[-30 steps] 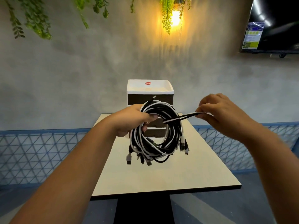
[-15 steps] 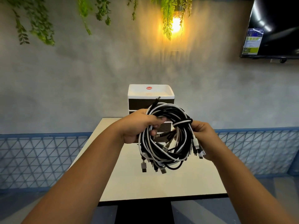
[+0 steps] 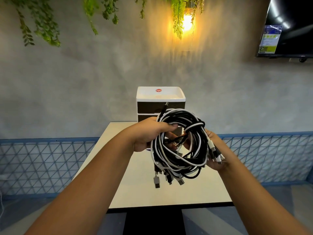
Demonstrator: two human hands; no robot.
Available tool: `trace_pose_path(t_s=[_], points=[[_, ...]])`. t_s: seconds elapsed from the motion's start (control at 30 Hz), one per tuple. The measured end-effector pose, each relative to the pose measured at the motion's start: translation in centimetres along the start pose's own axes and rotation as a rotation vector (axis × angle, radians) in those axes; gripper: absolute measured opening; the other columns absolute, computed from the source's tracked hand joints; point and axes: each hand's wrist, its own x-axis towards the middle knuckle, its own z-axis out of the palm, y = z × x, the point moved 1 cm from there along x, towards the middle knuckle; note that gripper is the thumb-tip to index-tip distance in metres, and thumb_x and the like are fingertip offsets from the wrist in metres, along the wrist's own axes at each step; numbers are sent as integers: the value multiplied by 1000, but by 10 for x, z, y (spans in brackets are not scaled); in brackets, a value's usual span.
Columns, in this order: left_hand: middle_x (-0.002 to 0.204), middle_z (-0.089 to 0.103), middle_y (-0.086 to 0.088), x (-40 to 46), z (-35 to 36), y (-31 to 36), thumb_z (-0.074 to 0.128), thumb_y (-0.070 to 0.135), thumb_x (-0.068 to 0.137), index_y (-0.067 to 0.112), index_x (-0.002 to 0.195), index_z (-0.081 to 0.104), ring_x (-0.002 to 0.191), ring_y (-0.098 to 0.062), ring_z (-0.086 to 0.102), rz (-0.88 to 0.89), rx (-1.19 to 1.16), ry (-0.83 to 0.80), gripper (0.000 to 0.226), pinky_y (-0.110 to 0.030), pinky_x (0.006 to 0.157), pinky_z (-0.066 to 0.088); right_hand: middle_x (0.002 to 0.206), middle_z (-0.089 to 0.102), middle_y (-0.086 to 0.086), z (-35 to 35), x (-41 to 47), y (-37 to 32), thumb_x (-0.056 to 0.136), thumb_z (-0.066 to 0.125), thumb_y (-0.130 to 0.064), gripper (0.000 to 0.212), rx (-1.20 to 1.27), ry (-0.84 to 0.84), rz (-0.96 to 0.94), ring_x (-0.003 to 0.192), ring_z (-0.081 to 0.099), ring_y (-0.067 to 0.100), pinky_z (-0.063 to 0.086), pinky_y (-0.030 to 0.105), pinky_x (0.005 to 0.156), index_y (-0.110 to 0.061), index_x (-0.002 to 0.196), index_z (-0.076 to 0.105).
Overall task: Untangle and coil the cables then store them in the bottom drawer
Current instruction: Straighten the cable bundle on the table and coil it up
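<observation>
A café-style or lounge seating corner, decorated rather than domestic.

A rough grey plastered wall (image 3: 84,82) carries a warm glowing wall lamp (image 3: 187,24) with green hanging fern fronds (image 3: 42,22) trailing down from above. A wall-mounted screen (image 3: 291,28) with an energy label sticker sits at upper right. A small pale square table (image 3: 135,192) on a dark pedestal stands against a blue mesh railing (image 3: 42,163), holding a white desktop drawer unit (image 3: 160,99).
</observation>
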Motion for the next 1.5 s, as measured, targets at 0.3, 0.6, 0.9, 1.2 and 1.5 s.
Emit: trace_pose_path(t_s=[0.3, 0.6, 0.9, 1.2, 1.5], points=[[91, 72, -13, 4, -2, -14, 58, 23, 95, 6, 114, 65, 75, -26, 69, -17, -165, 59, 27, -38, 74, 58, 95, 71, 14, -36, -9, -10, 66, 84, -26, 48, -9, -37, 50, 77, 70, 18, 60, 28, 66, -3, 107, 73], [89, 75, -9, 3, 5, -12, 58, 23, 97, 15, 112, 64, 76, -28, 72, 83, -72, 147, 18, -42, 77, 59, 115, 65, 22, -21, -8, -11, 100, 38, -49, 57, -78, 30, 120, 104, 61, 31, 47, 47, 92, -4, 116, 69], [93, 72, -9, 7, 15, -8, 60, 24, 96, 15, 112, 61, 65, -23, 72, 104, -8, 252, 19, -28, 57, 55, 85, 63, -12, 6, -12, -30, 90, 45, -63, 45, -1004, 493, -258, 76, 60, 2, 45, 24, 57, -22, 99, 60], [93, 73, -6, 8, 16, -9, 61, 28, 94, 22, 109, 63, 74, -23, 73, 121, 44, 270, 16, -36, 69, 58, 85, 70, -1, 11, -8, -16, 75, 60, -63, 55, -576, 239, -134, 68, 62, 12, 42, 17, 49, -17, 104, 66], [99, 73, -3, 8, 12, -13, 60, 28, 95, 23, 113, 63, 95, -20, 69, 85, 13, 206, 19, -38, 82, 55, 106, 73, 14, 7, -5, -19, 79, 68, -47, 50, -347, 139, -11, 96, 72, 30, 55, 44, 82, -10, 112, 68]])
